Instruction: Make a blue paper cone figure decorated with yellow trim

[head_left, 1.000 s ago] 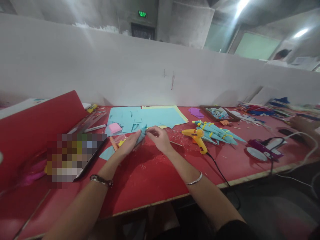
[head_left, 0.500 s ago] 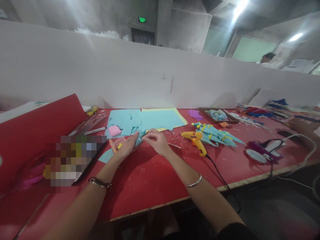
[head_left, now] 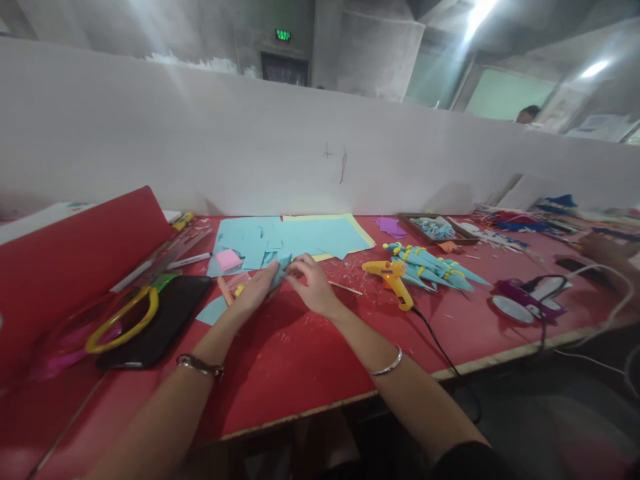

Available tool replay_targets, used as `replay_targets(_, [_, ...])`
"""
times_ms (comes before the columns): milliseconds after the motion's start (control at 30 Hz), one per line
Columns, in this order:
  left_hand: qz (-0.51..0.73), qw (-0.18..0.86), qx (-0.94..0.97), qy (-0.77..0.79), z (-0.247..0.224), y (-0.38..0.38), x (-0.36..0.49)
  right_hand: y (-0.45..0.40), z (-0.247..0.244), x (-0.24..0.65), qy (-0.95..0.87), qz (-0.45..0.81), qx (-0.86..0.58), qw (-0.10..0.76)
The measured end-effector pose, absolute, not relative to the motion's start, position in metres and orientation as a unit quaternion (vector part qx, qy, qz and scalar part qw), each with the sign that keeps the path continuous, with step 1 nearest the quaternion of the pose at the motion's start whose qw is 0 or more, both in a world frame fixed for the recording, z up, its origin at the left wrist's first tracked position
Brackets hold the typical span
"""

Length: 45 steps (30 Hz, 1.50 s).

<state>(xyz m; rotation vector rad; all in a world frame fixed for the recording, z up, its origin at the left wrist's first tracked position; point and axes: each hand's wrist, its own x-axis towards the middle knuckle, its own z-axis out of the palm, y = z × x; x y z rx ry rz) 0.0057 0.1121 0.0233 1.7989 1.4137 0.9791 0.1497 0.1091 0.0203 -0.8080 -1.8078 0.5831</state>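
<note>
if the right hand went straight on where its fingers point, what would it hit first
Most likely the light-blue paper piece held in the left hand; the right hand's fingertips may already touch it, depth is unclear.

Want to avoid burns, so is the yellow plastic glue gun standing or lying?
Lying: the yellow plastic glue gun shows its broad side, barrel and handle both along the red tabletop.

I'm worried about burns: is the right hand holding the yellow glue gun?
No, the yellow glue gun lies on the red table, apart from the right hand.
</note>
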Motion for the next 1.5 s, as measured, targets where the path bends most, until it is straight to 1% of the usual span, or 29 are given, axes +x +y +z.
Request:
replay_targets(67, [0.37, 0.266, 0.713, 0.533, 0.0269, 0.1114, 0.0077, 0.1099, 0.0192, 0.1501, -0.745, 0.232, -0.349, 0.519])
replay_targets(133, [0.341, 0.208, 0.736, 0.546, 0.0304, 0.1107, 0.0085, 0.1108, 0.0185, 0.151, -0.734, 0.232, -0.363, 0.525])
replay_targets(267, [0.294, 0.168, 0.748, 0.57, 0.0335, 0.1092, 0.0067, 0.1129, 0.0179, 0.1529, -0.73, 0.244, -0.37, 0.52])
replay_targets(467, [0.325, 0.171, 0.752, 0.547, 0.0311, 0.1096, 0.0056, 0.1133, 0.0189, 0.1539, -0.748, 0.262, -0.339, 0.507])
replay_targets(700, [0.331, 0.183, 0.761, 0.527, 0.0327, 0.1097, 0.0049, 0.1133, 0.0197, 0.1542, -0.761, 0.27, -0.334, 0.487])
replay_targets(1167, [0.337, 0.171, 0.765, 0.521, 0.0295, 0.1113, 0.0046, 0.1087, 0.0209, 0.1508, -0.727, 0.259, -0.336, 0.539])
replay_targets(1267, [0.342, 0.176, 0.765, 0.516, 0.0291, 0.1109, 0.0042, 0.11, 0.0203, 0.1503, -0.706, 0.285, -0.33, 0.559])
replay_targets(1500, [0.369, 0.2, 0.724, 0.547, 0.0289, 0.1082, 0.0054, 0.1154, 0.0205, 0.153, -0.559, 0.422, -0.384, 0.601])
